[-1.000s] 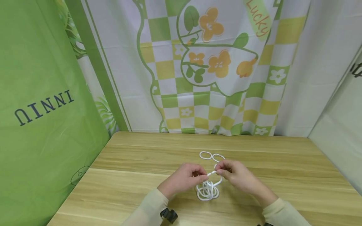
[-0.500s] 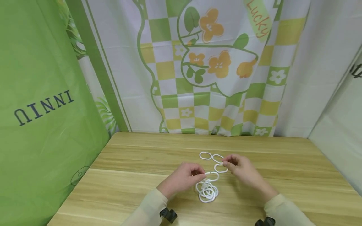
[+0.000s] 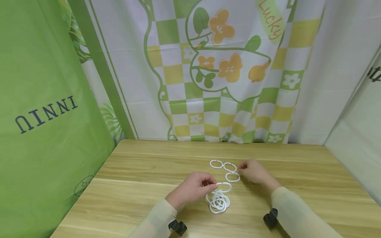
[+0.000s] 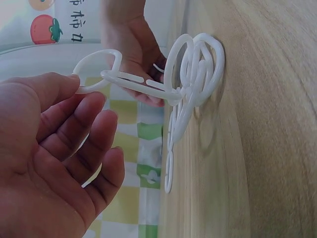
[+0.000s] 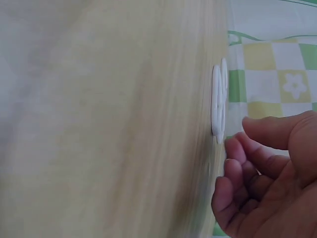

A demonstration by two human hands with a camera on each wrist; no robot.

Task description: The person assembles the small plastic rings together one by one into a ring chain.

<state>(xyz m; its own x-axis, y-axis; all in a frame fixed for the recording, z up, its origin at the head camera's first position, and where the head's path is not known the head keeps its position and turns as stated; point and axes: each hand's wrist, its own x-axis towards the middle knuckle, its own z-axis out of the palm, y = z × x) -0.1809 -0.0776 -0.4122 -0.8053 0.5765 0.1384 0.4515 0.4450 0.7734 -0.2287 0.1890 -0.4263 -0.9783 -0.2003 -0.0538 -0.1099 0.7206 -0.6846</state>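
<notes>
My left hand (image 3: 192,189) pinches a white oval chain link (image 4: 118,58) between thumb and index finger. A second link hooks through it and leads down to a tangled heap of white links (image 3: 219,203) on the table. Beyond the heap lie three white links: a far one (image 3: 216,164), a middle one (image 3: 230,167) and a nearer one (image 3: 232,177), end to end in a bent row. My right hand (image 3: 253,172) is just right of this row, loosely curled and holding nothing. In the right wrist view its thumb is apart from the fingers, beside the flat links (image 5: 216,101).
The wooden table (image 3: 148,162) has a patterned curtain (image 3: 232,115) behind it and a green cloth (image 3: 44,158) along the left side. A pale cloth (image 3: 357,138) hangs at the right.
My right hand moved from beside the left hand out to the far right, letting go of a link. That nearer link now lies flat in the row. My left hand has hardly moved.
</notes>
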